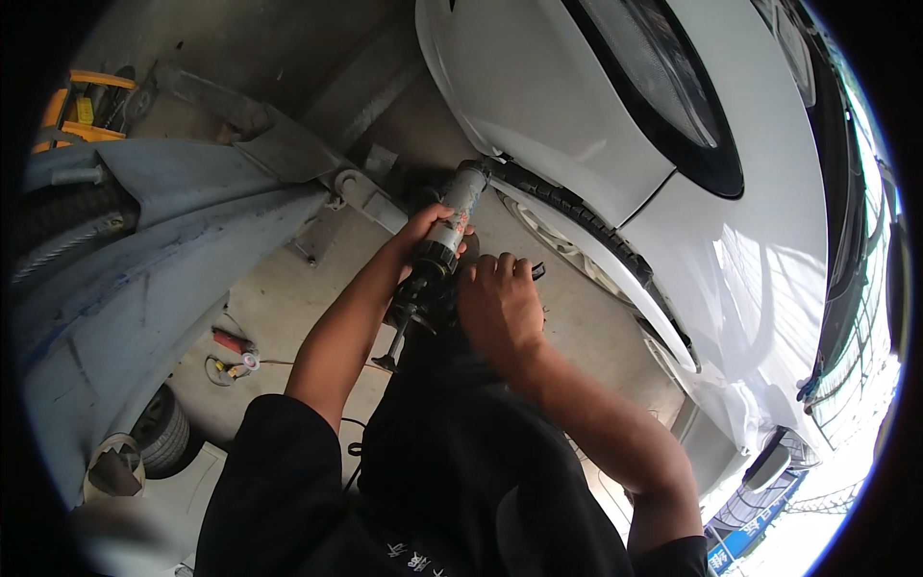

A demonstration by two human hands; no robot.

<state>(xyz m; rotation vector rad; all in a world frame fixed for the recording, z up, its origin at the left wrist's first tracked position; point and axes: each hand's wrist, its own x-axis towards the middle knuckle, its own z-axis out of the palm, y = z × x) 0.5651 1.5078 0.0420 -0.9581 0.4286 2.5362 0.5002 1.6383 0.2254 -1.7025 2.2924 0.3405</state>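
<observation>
My left hand (433,231) is wrapped round the silver barrel of a caulking gun (466,192), its fingers closed. The tool is tilted, its front end up by the wheel arch of a white car (548,106); whether it touches the car I cannot tell. A black collar and a plunger rod with a wide end (386,363) point back toward me. My right hand (502,303) is curled beside the gun's rear. A black end sticks out past its knuckles, apparently the gun's handle; the grip itself is mostly hidden under the fingers.
A grey-blue lift post (154,279) stands at left, its arm (365,197) reaching toward the car. The car's wheel (567,245) is right of the gun. Lower left are a loose tyre (162,433) and a red tool (231,340); a yellow tool case (91,106) lies far left.
</observation>
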